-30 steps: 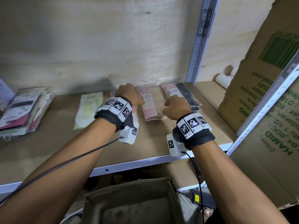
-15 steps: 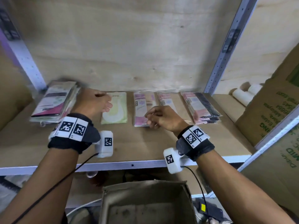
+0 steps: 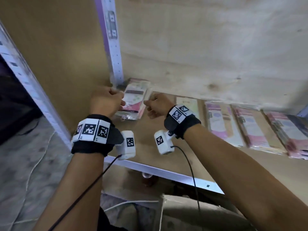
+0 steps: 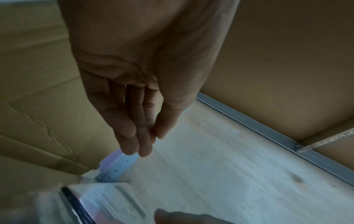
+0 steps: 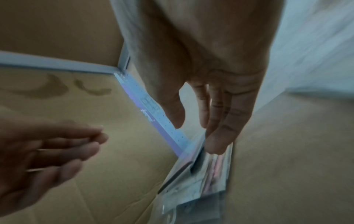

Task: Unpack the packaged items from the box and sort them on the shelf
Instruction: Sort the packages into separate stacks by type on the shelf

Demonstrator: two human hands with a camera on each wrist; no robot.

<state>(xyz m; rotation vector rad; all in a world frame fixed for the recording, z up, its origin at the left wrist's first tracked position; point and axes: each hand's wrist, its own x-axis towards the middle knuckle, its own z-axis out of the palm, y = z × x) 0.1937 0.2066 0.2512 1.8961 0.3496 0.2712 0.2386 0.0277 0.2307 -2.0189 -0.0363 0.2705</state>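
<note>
A stack of clear-wrapped pink and white packaged items (image 3: 133,99) lies at the shelf's far left end, against the metal upright (image 3: 111,47). My left hand (image 3: 116,102) is at its left side and my right hand (image 3: 150,104) at its right side. In the left wrist view my left hand (image 4: 149,144) has straight fingers held together and holds nothing, above the stack (image 4: 95,204). In the right wrist view my right hand (image 5: 197,136) has straight fingers, and its fingertips (image 5: 216,148) touch the stack's (image 5: 191,174) edge.
Along the shelf board (image 3: 150,147) to the right lie a pale green pack (image 3: 188,104) and three piles of pink packs (image 3: 220,122), (image 3: 253,129), (image 3: 290,130). A cardboard wall (image 3: 58,64) closes the left side. The open box (image 3: 200,214) sits below the shelf's front rail (image 3: 158,170).
Both hands have moved left along the shelf, from the pink packs to the stack at the far left end. The head view swung left with them.
</note>
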